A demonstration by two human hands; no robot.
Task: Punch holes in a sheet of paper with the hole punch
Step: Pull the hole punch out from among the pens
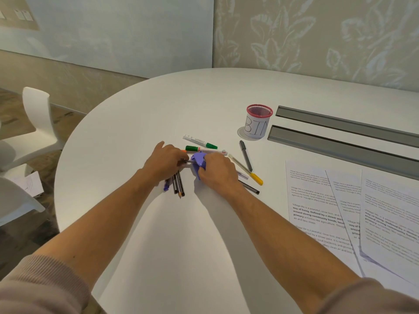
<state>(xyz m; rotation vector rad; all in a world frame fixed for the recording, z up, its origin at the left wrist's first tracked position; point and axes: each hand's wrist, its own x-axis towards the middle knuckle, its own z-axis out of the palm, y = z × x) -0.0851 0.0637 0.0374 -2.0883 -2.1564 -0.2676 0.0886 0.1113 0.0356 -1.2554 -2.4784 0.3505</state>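
A purple hole punch (197, 161) lies among loose pens in the middle of the white table (158, 234). My right hand (216, 172) grips the punch from the right, fingers curled over its body. My left hand (164, 163) rests curled over several pencils and pens (178, 185), its fingertips touching the punch's left end; whether it holds anything is hidden. Printed sheets of paper (317, 211) lie overlapping at the right, apart from both hands.
Green-capped markers (199, 141), a grey pen (246, 155) and a yellow-capped pen (247, 171) are scattered behind and right of my hands. A red mesh cup labelled BIN (258, 122) stands further back. Two grey cable slots (340, 141) run along the right. White chairs (38, 123) stand at the left.
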